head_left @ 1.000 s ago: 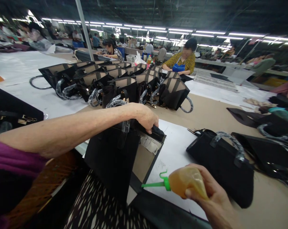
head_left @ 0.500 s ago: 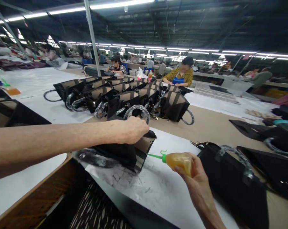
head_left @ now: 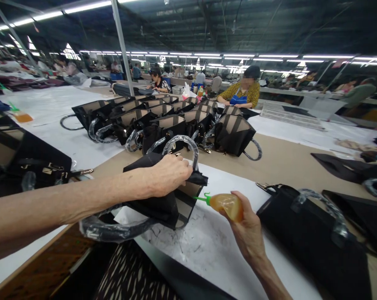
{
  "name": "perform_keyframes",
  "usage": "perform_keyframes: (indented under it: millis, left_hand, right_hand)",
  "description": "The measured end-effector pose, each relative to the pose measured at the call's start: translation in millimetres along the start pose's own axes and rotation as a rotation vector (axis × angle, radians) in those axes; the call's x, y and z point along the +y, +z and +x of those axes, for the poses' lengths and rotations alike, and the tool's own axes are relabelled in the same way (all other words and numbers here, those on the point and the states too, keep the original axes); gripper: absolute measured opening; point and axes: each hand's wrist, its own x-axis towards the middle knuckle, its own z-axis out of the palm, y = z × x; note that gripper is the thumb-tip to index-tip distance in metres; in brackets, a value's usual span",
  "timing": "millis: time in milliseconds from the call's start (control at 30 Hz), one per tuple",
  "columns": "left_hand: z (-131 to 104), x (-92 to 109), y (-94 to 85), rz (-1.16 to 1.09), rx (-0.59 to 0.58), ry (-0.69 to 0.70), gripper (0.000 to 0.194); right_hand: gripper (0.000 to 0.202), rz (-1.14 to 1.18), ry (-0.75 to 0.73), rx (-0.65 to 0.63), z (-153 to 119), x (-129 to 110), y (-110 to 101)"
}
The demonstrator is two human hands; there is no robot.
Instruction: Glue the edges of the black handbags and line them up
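A black handbag (head_left: 158,208) with a beige lining lies on its side before me, its open end facing right. My left hand (head_left: 172,173) is closed on the bag's upper edge; the fingertips are partly hidden. One plastic-wrapped handle (head_left: 119,229) loops toward me, and the other stands up behind the hand. In my right hand (head_left: 246,227) is a soft glue bottle (head_left: 227,205) with amber liquid and a green nozzle. The nozzle's thin tip reaches the bag's open end; whether it touches the lining I cannot tell.
Several black handbags (head_left: 172,125) stand grouped farther back. Finished-looking black bags (head_left: 313,237) lie at the right, another bag (head_left: 32,154) at the left. A second amber bottle (head_left: 22,116) lies at the far left. A co-worker (head_left: 243,91) sits across the table.
The handbag's near handle has swung out toward me and now shows more fully. My right hand and the bottle have shifted slightly left, with the nozzle farther into the bag's opening.
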Motion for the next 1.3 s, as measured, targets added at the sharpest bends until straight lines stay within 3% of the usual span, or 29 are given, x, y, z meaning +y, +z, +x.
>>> perform_keyframes:
  millis: [533,800,1000,1300]
  left_hand:
    - [-33,20,13.2,0.002,0.09,-0.051,0.011]
    - [-51,31,18.6,-0.024,0.055,-0.068,0.03]
    - [-61,41,15.4,-0.037,0.002,-0.071,0.037]
    - [-69,49,20.6,-0.002,0.046,-0.069,0.036]
  right_hand:
    - [0.046,0.194,0.182,-0.082,-12,8,0]
    - [0.044,0.336,0.298,-0.145,-22,9,-4]
    - [0.041,0.419,0.371,-0.097,-28,5,-1]
    - [0.039,0.429,0.46,-0.102,-39,-5,2]
